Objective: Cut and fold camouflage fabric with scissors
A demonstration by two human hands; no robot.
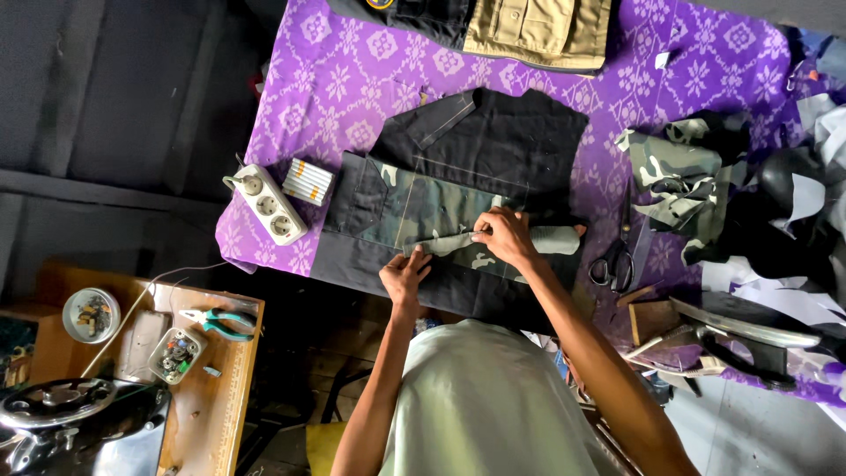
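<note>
At the near left, on the wooden side table, lie teal-handled pliers, a small clear box of coloured bits and a round tin of small parts; a black sewing machine sits at the corner. Further right, on the left edge of the purple patterned cloth, you have a white power strip with a pack of cigarettes just beside it.

Your left hand lies flat on the dark garment spread over the middle of the cloth, fingers together and pressing down on the near end of a folded camouflage strip. Your right hand sits just to the right of it, fingertips pinched together on the same strip, which lies across the camouflage panel sewn onto the garment. A grey roll pokes out from behind your right hand; you cannot tell whether the hand touches it.

To the right, black scissors rest on the cloth, with a heap of camouflage scraps beyond them. At the far edge lies a tan folded garment.
</note>
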